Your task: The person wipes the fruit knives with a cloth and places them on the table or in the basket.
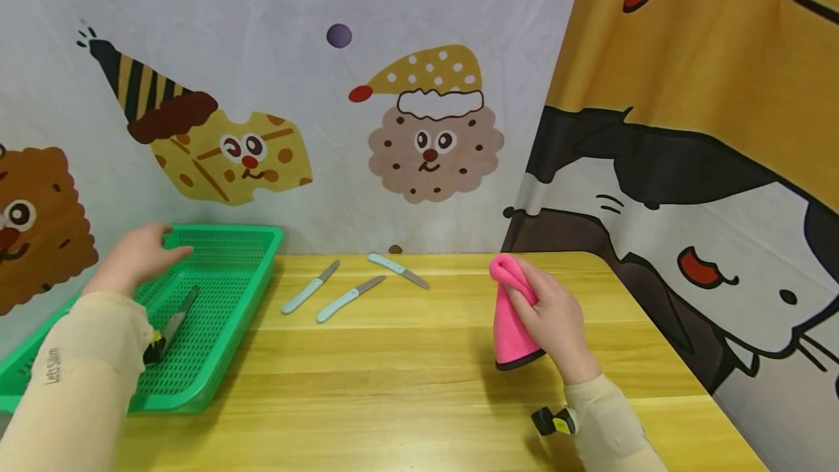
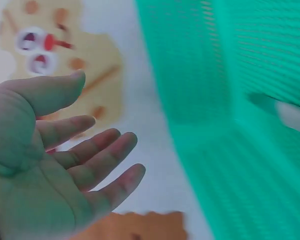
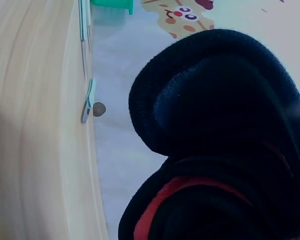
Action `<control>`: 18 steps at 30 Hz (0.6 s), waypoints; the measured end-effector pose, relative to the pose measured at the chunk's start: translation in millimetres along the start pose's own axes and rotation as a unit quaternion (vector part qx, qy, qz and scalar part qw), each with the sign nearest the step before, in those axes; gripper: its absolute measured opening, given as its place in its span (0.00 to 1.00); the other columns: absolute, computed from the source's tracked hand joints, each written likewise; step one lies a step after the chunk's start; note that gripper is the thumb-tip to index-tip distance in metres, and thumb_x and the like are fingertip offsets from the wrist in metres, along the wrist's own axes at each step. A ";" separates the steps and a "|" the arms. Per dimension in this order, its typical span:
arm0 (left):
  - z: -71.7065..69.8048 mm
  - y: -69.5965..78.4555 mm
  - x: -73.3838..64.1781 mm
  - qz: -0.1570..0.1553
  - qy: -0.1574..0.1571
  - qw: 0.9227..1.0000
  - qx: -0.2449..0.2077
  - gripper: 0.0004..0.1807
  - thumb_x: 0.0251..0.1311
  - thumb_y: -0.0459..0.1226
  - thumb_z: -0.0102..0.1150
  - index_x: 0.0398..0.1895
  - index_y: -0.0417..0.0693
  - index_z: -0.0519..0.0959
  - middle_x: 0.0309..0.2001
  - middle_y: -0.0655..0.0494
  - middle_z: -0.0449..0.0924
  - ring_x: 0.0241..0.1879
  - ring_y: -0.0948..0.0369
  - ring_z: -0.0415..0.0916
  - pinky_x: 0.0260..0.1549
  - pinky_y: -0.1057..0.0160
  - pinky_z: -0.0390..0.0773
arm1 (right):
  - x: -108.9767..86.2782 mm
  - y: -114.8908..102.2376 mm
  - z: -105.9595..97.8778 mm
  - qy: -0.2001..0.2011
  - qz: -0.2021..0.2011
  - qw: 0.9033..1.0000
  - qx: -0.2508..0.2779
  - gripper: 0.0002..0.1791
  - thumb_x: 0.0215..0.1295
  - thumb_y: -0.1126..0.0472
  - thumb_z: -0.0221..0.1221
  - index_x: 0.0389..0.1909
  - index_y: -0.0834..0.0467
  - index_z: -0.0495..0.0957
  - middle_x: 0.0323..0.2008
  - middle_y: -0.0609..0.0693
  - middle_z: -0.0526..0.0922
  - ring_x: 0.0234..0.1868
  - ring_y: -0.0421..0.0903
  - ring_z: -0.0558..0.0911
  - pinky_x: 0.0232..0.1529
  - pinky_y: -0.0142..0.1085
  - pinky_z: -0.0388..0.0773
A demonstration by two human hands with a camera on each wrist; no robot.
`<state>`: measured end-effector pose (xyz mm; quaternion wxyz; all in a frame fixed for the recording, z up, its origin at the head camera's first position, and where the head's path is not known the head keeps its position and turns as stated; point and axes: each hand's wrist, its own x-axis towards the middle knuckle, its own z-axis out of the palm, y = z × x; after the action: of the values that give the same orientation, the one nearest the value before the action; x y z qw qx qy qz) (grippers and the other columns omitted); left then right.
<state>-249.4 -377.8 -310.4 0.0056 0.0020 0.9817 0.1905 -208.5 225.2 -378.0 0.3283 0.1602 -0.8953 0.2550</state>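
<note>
A pink cloth (image 1: 513,326) with a dark edge hangs folded from my right hand (image 1: 553,315), its top pinched between thumb and fingers above the right side of the table. Its dark-edged folds (image 3: 220,100) fill much of the right wrist view and hide that hand. My left hand (image 1: 138,257) is over the far left part of the green basket (image 1: 272,268), fingers spread and holding nothing; the left wrist view shows the left palm (image 2: 45,185) beside the basket wall (image 2: 185,100). One knife (image 1: 178,323) lies in the basket, partly hidden by the left wrist.
Three knives with light blue handles lie on the wooden table (image 1: 367,384): a left one (image 1: 308,288), a middle one (image 1: 347,301) and one (image 1: 396,269) near the back edge. A cartoon-printed curtain (image 1: 328,166) hangs right behind the table.
</note>
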 end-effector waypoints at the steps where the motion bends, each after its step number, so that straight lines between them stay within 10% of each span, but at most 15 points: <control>1: -4.3 6.7 0.0 0.004 0.005 1.000 -0.001 0.43 0.73 0.50 0.48 0.66 0.13 0.51 0.60 0.14 0.55 0.56 0.23 0.58 0.50 0.29 0.64 | 0.8 -0.8 0.1 0.000 0.000 1.000 0.002 0.26 0.62 0.60 0.67 0.62 0.53 0.78 0.47 0.56 0.84 0.40 0.53 0.82 0.35 0.51 0.78; 18: -13.5 121.7 -22.3 0.124 0.065 0.988 -0.072 0.40 0.72 0.47 0.53 0.72 0.24 0.53 0.64 0.24 0.61 0.59 0.32 0.65 0.55 0.32 0.65 | 16.2 -17.3 11.2 0.026 -0.006 0.999 0.045 0.25 0.62 0.59 0.67 0.61 0.50 0.78 0.44 0.54 0.84 0.35 0.50 0.79 0.31 0.46 0.74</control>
<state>-227.1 -270.1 -252.0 -0.0818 0.1107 0.9558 0.2597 -218.1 202.8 -368.4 0.3450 0.1737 -0.8731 0.2974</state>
